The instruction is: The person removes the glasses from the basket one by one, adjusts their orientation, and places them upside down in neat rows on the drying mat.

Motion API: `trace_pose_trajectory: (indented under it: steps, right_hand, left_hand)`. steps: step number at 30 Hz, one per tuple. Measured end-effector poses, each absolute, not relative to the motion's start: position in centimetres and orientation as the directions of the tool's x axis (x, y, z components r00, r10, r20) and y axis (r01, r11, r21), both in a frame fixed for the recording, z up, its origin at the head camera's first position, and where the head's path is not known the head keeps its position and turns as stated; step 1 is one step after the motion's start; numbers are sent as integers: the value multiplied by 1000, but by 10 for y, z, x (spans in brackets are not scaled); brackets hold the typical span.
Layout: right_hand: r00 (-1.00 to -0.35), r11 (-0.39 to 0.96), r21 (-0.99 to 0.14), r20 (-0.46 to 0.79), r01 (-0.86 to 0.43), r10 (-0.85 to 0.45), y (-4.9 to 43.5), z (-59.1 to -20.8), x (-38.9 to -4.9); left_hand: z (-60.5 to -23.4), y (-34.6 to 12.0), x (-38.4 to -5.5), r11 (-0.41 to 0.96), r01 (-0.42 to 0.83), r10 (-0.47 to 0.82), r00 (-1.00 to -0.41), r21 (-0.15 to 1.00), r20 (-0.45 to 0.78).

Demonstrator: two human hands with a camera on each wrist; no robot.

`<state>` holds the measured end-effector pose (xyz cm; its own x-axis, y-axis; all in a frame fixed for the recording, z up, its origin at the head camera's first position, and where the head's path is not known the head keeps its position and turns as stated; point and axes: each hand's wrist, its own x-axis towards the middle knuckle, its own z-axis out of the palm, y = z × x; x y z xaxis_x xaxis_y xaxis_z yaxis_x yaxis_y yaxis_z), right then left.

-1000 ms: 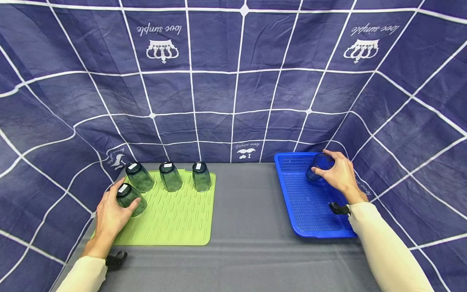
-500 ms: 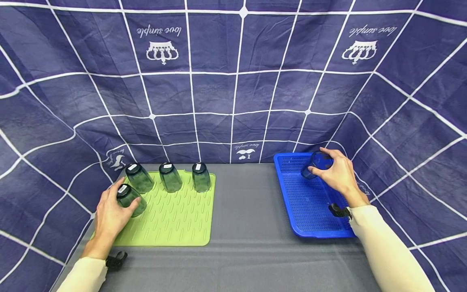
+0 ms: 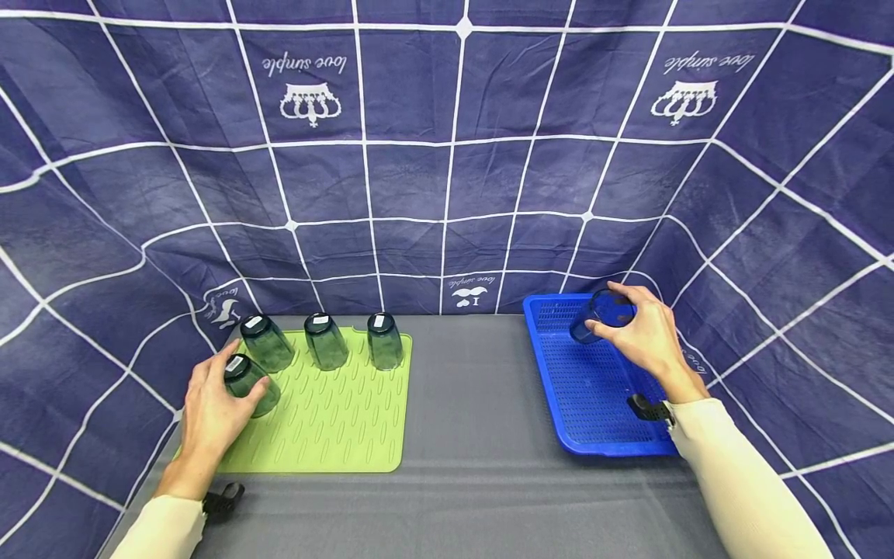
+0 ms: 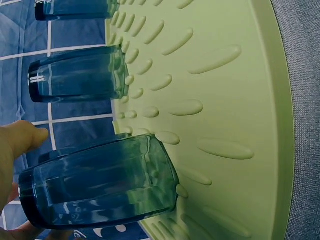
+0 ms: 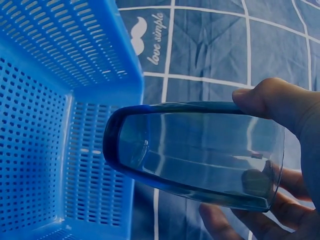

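In the head view, my left hand [image 3: 216, 407] spans an upside-down bluish-green drinking glass [image 3: 250, 388] at the left of a green drying mat [image 3: 335, 427]. The left wrist view shows the thumb [image 4: 30, 137] standing off this glass, with other fingers partly hidden behind it. Three more glasses stand upside down along the mat's back edge: a left one [image 3: 268, 345], a middle one [image 3: 327, 343] and a right one [image 3: 385, 343]. My right hand [image 3: 646, 330] grips another glass [image 5: 195, 155] near its rim, mouth toward the palm, base tilted toward the blue basket's back wall.
The blue perforated basket [image 3: 594, 449] stands at the right on a grey cloth-covered table [image 3: 475, 404]. A blue checked curtain [image 3: 412, 178] hangs behind and at both sides. Each wrist wears a black strap, such as the right strap [image 3: 649, 407].
My right hand has moved slightly left and back, and its glass has shifted left and tilted more in the basket. The left hand and mat glasses have stayed put.
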<state>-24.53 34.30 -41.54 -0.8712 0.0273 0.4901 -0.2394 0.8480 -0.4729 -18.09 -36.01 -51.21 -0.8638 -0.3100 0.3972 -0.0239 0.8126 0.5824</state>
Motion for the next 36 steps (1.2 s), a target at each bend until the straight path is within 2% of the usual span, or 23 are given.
trace_pose_trajectory:
  steps: [20, 36]
  right_hand:
    - [-852, 809, -514, 523, -286, 31, 329, -403, -229]
    - [-844, 742, -588, 533, -321, 57, 318, -398, -220]
  left_hand:
    - [-504, -351, -180, 813, 48, -301, -818, 580, 490]
    - [-486, -330, -183, 806, 258, -220, -706, 533, 673]
